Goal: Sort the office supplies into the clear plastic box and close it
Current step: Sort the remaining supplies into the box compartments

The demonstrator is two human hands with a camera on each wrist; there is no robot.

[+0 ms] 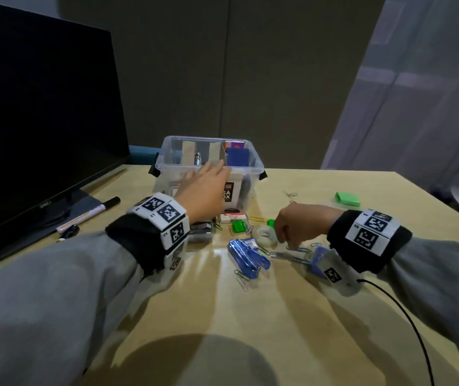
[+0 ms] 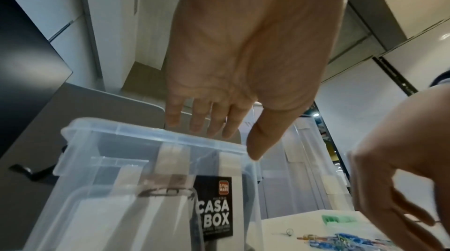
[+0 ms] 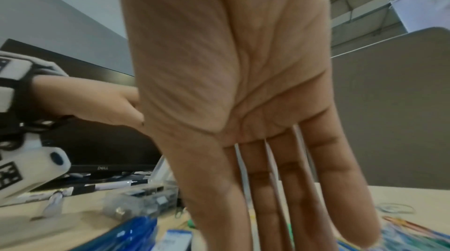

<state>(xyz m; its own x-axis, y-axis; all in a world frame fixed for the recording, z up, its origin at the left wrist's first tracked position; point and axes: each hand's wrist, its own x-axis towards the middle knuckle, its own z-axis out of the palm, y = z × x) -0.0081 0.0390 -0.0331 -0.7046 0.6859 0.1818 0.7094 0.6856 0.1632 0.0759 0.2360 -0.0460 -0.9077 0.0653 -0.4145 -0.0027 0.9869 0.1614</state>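
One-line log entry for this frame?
left hand: open over clear box | right hand: open, reaching paper clips | lid: off

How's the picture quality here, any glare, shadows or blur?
Head view: dim, glare streak on the table, big shadow at the near edge, left hand slightly blurred. Left wrist view: clear plastic box sharp, edges bowed. Right wrist view: right hand sharp, supplies below smeared.

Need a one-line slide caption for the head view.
Left hand open at the clear box; right hand reaches down to paper clips on the table.
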